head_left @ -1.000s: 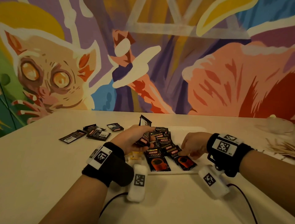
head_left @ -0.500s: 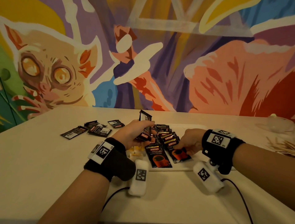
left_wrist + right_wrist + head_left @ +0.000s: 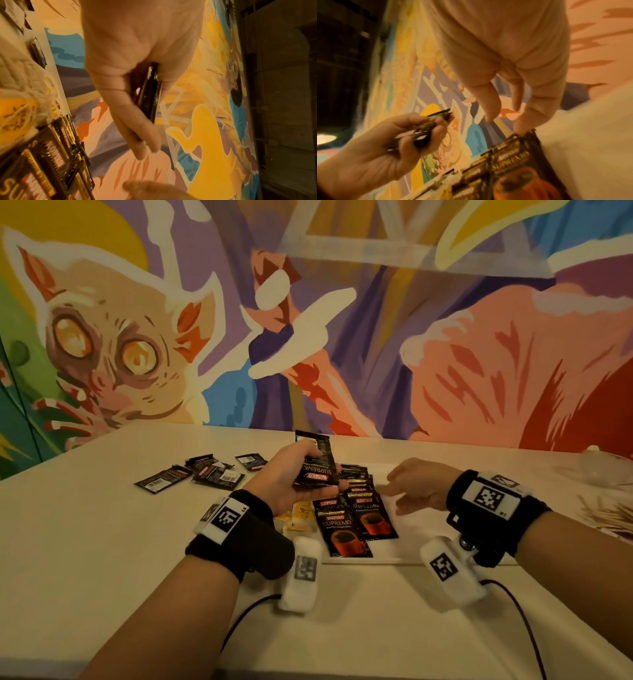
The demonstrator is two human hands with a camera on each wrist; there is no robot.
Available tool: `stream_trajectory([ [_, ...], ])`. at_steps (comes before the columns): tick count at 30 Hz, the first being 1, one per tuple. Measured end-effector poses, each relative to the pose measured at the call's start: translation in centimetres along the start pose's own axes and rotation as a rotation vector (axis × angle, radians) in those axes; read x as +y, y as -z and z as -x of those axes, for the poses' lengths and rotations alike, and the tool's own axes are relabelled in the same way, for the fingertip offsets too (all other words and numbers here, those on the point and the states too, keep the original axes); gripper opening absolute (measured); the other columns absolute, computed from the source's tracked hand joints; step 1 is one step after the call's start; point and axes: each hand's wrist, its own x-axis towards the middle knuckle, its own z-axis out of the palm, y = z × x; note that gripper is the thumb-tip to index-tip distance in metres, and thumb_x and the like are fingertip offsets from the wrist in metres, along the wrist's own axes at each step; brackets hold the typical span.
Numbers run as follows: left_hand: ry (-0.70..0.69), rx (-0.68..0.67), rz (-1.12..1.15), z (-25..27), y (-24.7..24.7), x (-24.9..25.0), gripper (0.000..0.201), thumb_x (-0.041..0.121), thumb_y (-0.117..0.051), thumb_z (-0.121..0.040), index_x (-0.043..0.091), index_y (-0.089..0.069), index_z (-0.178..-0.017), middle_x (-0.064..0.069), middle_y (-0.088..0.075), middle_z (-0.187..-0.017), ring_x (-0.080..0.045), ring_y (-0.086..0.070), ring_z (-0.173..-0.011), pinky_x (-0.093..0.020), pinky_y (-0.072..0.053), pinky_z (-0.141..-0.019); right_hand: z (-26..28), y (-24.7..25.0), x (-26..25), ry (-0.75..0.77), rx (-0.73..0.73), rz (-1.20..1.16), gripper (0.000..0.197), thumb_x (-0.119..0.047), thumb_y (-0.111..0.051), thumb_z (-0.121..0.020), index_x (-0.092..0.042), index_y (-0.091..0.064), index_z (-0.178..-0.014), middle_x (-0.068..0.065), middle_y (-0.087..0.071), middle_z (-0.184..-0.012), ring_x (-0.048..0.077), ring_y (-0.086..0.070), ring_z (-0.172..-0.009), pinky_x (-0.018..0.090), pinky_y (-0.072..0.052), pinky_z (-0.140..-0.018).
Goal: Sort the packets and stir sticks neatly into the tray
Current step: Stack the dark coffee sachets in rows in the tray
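My left hand (image 3: 308, 474) grips a small stack of black coffee packets (image 3: 317, 463) above the tray's left part; the left wrist view shows the stack edge-on (image 3: 149, 92) between thumb and fingers. More black packets lie in overlapping rows (image 3: 346, 529) in the white tray (image 3: 411, 546), beside yellow packets (image 3: 301, 515). My right hand (image 3: 399, 496) hovers just right of those rows, fingers loosely curled and holding nothing; in the right wrist view its fingertips (image 3: 491, 112) hang above the packets in the tray (image 3: 510, 155). Wooden stir sticks (image 3: 609, 511) lie in a heap at the far right.
Several loose black packets (image 3: 212, 474) lie on the table left of the tray. A clear plastic bag (image 3: 603, 470) sits at the back right. The painted wall (image 3: 342, 320) bounds the table's far edge. Wrist-camera cables (image 3: 524, 611) trail over the near table.
My right hand has lifted off the front packets in the tray and drawn back to the right. The left hand has raised its stack slightly.
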Motion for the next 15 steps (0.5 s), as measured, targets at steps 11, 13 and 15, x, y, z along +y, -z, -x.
stream_trajectory([
  [11, -0.191, 0.053, -0.297, -0.6, -0.2, -0.6, 0.016, 0.026, -0.067, -0.085, 0.019, -0.065, -0.1, -0.002, -0.07, -0.09, -0.015, -0.067, -0.083, -0.023, -0.055, -0.055, 2.0, -1.8, -2.6, 0.374, -0.056, -0.657, 0.011, 0.0, -0.058, -0.088, -0.004, -0.059, -0.098, 0.011, -0.063, -0.083, 0.009, -0.061, -0.05, 0.018, -0.052, -0.046],
  [13, -0.186, 0.086, -0.31, -0.9, 0.0, -0.5, 0.034, 0.047, -0.062, -0.085, 0.019, -0.065, -0.104, -0.004, -0.071, -0.098, -0.018, -0.065, -0.094, -0.026, -0.051, -0.061, 1.5, -2.1, -2.1, 0.429, -0.055, -0.729, 0.01, 0.003, -0.057, -0.088, -0.004, -0.059, -0.094, 0.01, -0.064, -0.079, 0.008, -0.063, -0.049, 0.017, -0.053, -0.047],
  [15, -0.136, 0.119, -0.254, -1.1, 0.2, -0.4, 0.054, 0.065, -0.052, -0.082, 0.019, -0.064, -0.108, -0.008, -0.07, -0.102, -0.019, -0.063, -0.092, -0.026, -0.046, -0.062, 1.1, -2.2, -1.3, 0.528, -0.067, -0.832, 0.012, 0.007, -0.054, -0.088, -0.004, -0.058, -0.09, 0.008, -0.067, -0.072, 0.011, -0.066, -0.053, 0.018, -0.055, -0.051],
])
